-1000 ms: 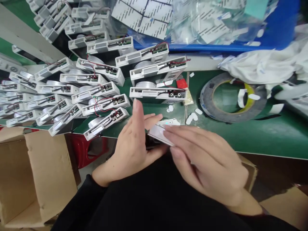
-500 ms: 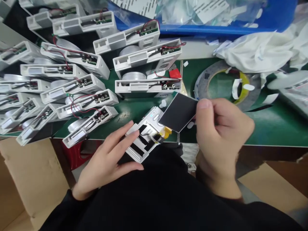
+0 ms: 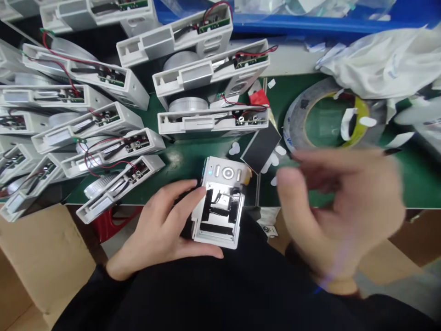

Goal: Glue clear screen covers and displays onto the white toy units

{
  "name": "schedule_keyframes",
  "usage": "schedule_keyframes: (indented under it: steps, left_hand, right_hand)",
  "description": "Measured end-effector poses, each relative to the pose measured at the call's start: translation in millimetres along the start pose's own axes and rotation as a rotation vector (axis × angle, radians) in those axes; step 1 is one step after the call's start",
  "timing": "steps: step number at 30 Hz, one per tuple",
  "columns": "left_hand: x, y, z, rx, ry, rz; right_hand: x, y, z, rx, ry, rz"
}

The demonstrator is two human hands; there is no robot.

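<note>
A silver device housing (image 3: 227,172) with round and oval buttons, a small blue light and an open frame with black strips is gripped along its left side by my left hand (image 3: 168,220). Beyond its upper right corner lies a dark flat screen panel (image 3: 262,146), tilted, against the table and the nearest white unit. My right hand (image 3: 339,202) is blurred, to the right of the panel and apart from it. Its thumb and index finger are spread, with nothing visible between them. A bit of orange film (image 3: 247,176) shows at the housing's right edge.
Several white units with red wires and circuit boards (image 3: 212,120) fill the left and middle of the green table (image 3: 193,154). A grey tape roll (image 3: 296,117) lies right, below a crumpled white bag (image 3: 382,64). A blue bin (image 3: 296,25) stands behind; white stickers (image 3: 234,148) lie scattered.
My right hand has let go of the screen panel and moved right. The housing in my left hand has turned more upright, its buttons now showing fully. The whole view has shifted closer.
</note>
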State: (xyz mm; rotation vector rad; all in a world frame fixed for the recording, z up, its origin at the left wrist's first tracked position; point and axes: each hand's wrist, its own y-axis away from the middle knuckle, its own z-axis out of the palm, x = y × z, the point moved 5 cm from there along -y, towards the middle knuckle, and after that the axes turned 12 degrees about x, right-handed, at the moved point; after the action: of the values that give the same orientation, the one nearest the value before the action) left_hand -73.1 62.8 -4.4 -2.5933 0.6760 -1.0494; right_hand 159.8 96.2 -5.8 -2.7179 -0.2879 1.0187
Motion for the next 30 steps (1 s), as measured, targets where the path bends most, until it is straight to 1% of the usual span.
schedule_keyframes:
  steps: [3,5,7,9,13,16,18,20,22,24,27,30]
  left_hand:
    - [-3,-4,8.0,0.000,0.116,0.023]
    - [-4,-5,14.0,-0.022,0.172,0.027]
    - [-5,-4,18.8,-0.035,0.192,0.018]
    - [-5,-2,21.0,-0.018,0.212,0.027]
    - [-3,1,22.8,0.030,0.206,0.081]
    - [-3,2,24.4,0.054,0.167,0.087]
    - [-2,2,25.1,0.069,0.147,0.073]
    - [-2,1,24.8,0.087,0.125,0.062]
    - [-1,1,24.5,0.095,0.110,0.065]
    - [0,0,24.2,0.104,0.119,0.083]
    - [0,-1,25.0,0.116,0.159,0.100]
    - [-1,0,26.0,0.137,0.178,0.112]
  right_hand:
    - [-16,0,3,-0.084,0.025,-0.122]
    - [-25,-4,3,-0.110,0.043,-0.222]
    - [-31,-10,1,-0.132,0.060,-0.322]
    - [-35,-14,-1,-0.156,0.058,-0.400]
    - [-35,-20,-1,-0.205,0.022,-0.421]
    - [-33,-21,-3,-0.199,0.036,-0.418]
    - [-33,-21,-5,-0.219,0.061,-0.461]
    - [-34,-19,-6,-0.251,0.079,-0.547]
    - [-34,-18,-8,-0.244,0.089,-0.615]
    - [-32,-19,-9,-0.205,0.092,-0.633]
    - [-32,-22,-9,-0.181,0.097,-0.641]
    - [-36,-26,-7,-0.259,0.105,-0.689]
